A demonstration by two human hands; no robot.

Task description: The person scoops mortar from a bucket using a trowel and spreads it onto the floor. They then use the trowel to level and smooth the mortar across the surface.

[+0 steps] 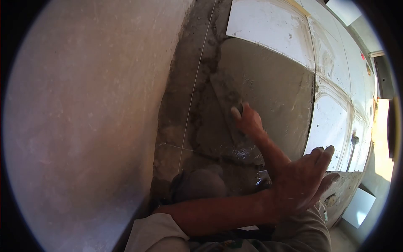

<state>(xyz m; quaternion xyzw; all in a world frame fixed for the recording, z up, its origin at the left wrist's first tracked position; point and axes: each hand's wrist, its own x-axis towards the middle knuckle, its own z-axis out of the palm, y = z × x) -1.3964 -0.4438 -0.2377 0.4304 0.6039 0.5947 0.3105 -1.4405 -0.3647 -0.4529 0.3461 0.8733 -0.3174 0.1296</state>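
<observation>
My right hand (248,120) is wrapped round the handle of a trowel (223,105). The trowel's long flat blade lies on a bed of smooth wet grey mortar (273,80), near its left edge. My left hand (300,180) is held up in front of my right forearm, its fingers stretched toward the white tiles on the right. I see nothing in its grasp. White tiles (268,21) smeared with mortar border the bed at the top, and another white tile (329,122) borders it on the right.
A plastered wall (92,105) rises along the left. A taut string (195,82) runs beside it over rough floor. A dark round-headed tool (355,140) sits on the right tiles. A loose white tile (359,206) lies at lower right. My knee (201,185) is below the mortar.
</observation>
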